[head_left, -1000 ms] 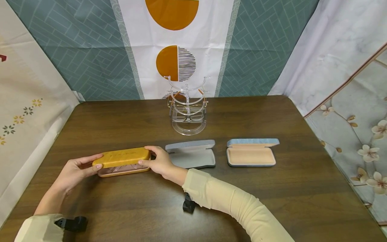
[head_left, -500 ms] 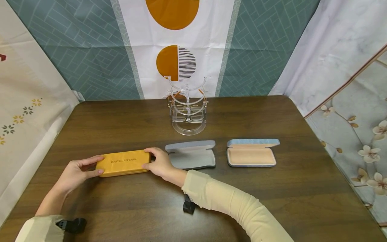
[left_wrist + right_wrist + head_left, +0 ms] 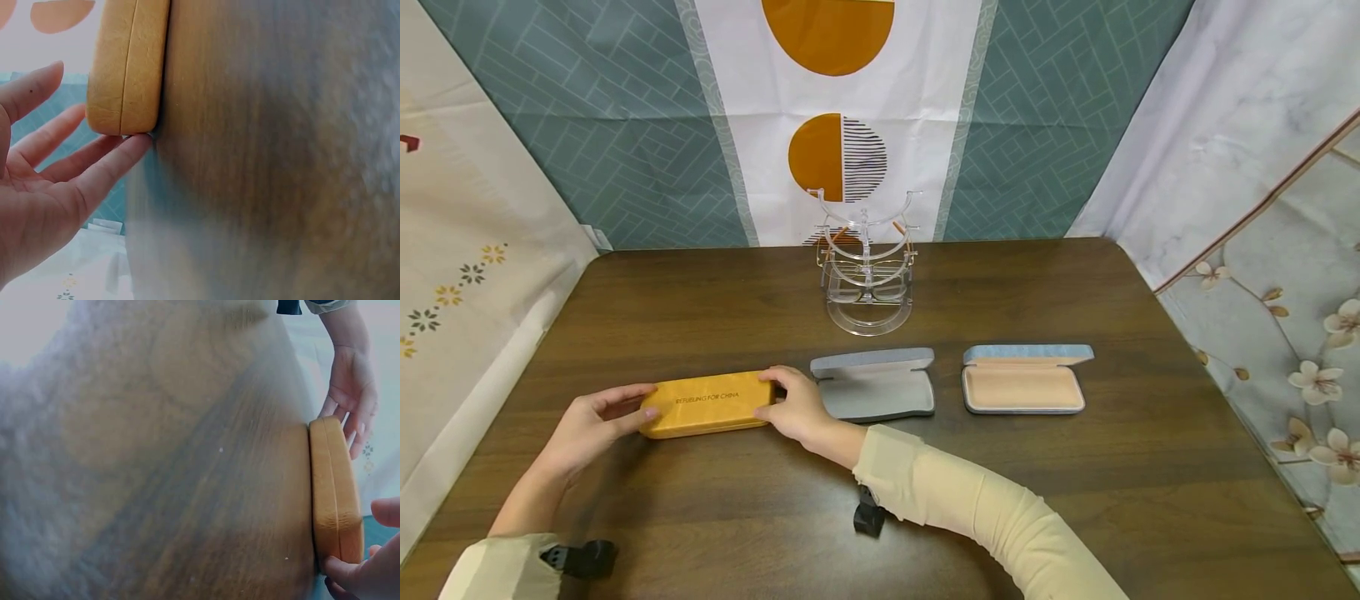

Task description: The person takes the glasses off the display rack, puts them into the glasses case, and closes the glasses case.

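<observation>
the dark wooden table takes up most of the view, with a teal and white cloth hanging behind it, a floral curtain on the right and a pale cloth on the left. a cream right sleeve reaches in over the front of the table; less shows of the left sleeve. near the back edge stands a clear rack with glasses on it.

the yellow case lies flat on the left part of the table, lid down, lettering on top, a thin seam along its side. next to it, a grey case has its lid raised, and farther right a blue case also has its lid up, showing a peach lining.

the left hand is loose, fingers extended and touching the yellow case's left end, thumb clear of it. the right hand is equally ungripped at the right end, a fingertip touching, thumb apart. smallest are the black wrist devices, one below each cuff.
</observation>
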